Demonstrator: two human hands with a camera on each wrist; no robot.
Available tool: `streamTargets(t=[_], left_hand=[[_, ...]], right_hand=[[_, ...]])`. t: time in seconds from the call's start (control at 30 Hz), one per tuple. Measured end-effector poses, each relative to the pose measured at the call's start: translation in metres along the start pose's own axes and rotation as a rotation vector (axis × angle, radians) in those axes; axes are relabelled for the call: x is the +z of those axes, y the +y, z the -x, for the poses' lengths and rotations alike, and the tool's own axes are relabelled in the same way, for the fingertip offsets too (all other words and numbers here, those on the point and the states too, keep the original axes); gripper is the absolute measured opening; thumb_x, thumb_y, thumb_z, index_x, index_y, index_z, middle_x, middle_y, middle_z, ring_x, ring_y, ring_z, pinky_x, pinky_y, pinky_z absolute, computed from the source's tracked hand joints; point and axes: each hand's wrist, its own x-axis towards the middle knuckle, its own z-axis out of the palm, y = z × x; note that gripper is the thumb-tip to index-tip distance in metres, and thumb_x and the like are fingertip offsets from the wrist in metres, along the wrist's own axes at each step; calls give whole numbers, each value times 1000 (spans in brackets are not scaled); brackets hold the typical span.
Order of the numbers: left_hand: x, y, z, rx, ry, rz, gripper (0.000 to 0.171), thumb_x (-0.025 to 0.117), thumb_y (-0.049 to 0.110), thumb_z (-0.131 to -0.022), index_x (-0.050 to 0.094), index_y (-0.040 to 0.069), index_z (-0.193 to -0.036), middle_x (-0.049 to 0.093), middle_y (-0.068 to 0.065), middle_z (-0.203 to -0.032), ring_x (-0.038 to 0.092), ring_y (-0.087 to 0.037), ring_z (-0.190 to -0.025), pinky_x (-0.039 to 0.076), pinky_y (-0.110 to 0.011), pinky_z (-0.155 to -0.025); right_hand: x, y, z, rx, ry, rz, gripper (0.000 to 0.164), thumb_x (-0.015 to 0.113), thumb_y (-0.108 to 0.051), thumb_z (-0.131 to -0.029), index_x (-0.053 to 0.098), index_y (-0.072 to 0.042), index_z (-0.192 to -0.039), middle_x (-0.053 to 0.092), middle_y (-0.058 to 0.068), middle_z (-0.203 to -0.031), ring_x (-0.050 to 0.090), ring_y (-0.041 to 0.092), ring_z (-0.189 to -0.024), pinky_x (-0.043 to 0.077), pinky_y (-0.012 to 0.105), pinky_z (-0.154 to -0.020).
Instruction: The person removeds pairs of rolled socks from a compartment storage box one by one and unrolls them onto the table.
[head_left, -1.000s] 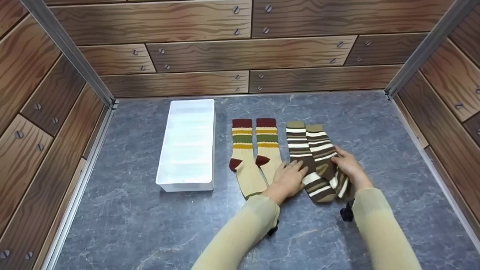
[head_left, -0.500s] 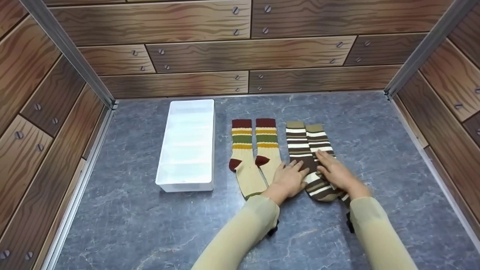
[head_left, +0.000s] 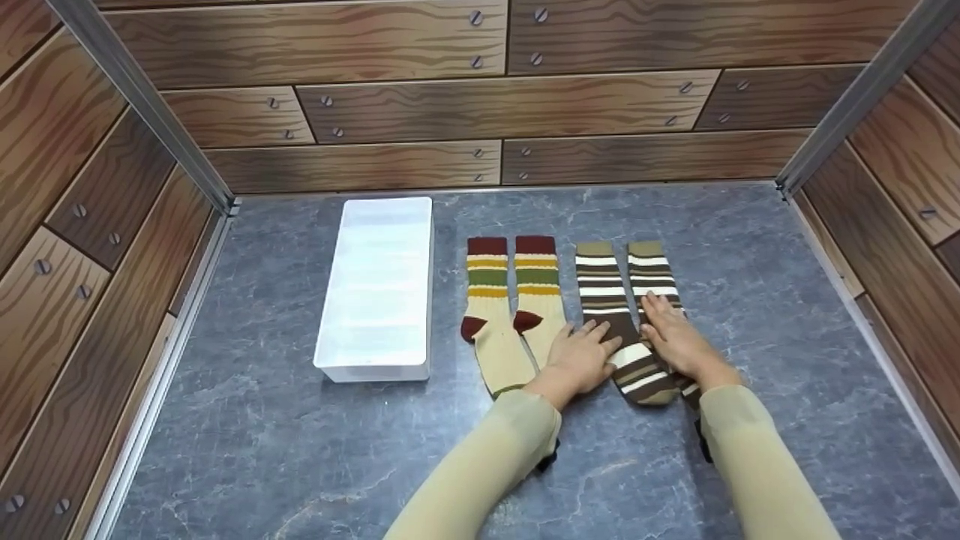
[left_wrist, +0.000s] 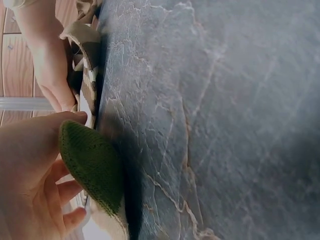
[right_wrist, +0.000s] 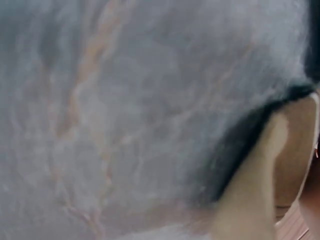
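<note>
My left hand rests with fingers spread between two pairs of socks. It lies over the foot of a cream sock with a maroon heel and cuff, its fingertips on a brown striped sock. Flat on the other brown striped sock lies my right hand, covering its heel area. A second cream sock is at the far left of the row. In the left wrist view, a green sock toe sits beside my left palm. The right wrist view is blurred, with a tan sock toe at lower right.
A white divided box stands left of the socks on the grey marbled surface. Wood-patterned walls with metal edge strips close in the back and both sides.
My right hand shifts from the right brown sock's outer edge to flat on top of it. That sock's cuff moves right, leaving a gap between the brown socks. My left hand stays put.
</note>
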Motion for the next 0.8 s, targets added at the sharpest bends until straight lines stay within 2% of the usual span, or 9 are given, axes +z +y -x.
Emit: streamTargets(t=[0.13,0.3,0.37,0.47,0.6,0.7,0.8], left_hand=[[1,-1,0,7,7,4,49,43,49,-98,39,37,-145,28,11,-153,26,-10,-140,21,-36,-112],[2,-2,0,6,-6,1,50,41,49,-99,36,36,-146,26,10,-154,24,-10,-140,20,-35,-113],[1,-2,1,4,-16,0,50,40,50,-99,35,36,-147,24,10,-155,23,-10,-141,19,-35,-113],[-1,-1,1,0,-28,9,51,40,50,-99,34,35,-147,23,10,-155,21,-10,-141,18,-36,-113],[-1,-2,2,-3,-32,9,51,40,50,-99,34,36,-148,22,11,-155,21,-10,-141,18,-36,-113],[-1,-2,2,-2,-32,8,52,40,50,-99,33,36,-148,22,11,-155,20,-10,-141,19,-36,-113],[0,-2,2,1,-31,18,52,40,50,-99,33,35,-148,22,11,-155,19,-9,-142,19,-35,-113]], right_hand=[[-4,-3,0,13,24,1,55,38,-24,-104,22,7,-147,15,26,-153,8,45,-140,8,56,-111],[-15,-7,3,42,-38,-37,61,51,-23,-99,26,7,-146,17,28,-152,12,48,-138,13,60,-108],[-17,-6,4,38,-74,-47,68,57,-26,-96,25,8,-145,14,29,-152,10,49,-138,12,62,-108],[-14,-1,5,5,-86,-48,76,62,-27,-92,22,10,-145,11,31,-152,7,50,-138,11,62,-108],[-9,4,6,-20,-82,-41,81,62,-30,-91,19,9,-147,7,31,-152,1,49,-139,8,62,-108],[-10,4,8,-11,-68,-66,78,59,-31,-93,19,7,-148,7,28,-154,0,47,-140,7,62,-108],[-17,1,13,-26,-22,-42,64,59,-21,-94,30,7,-144,16,28,-152,12,48,-138,15,62,-107]])
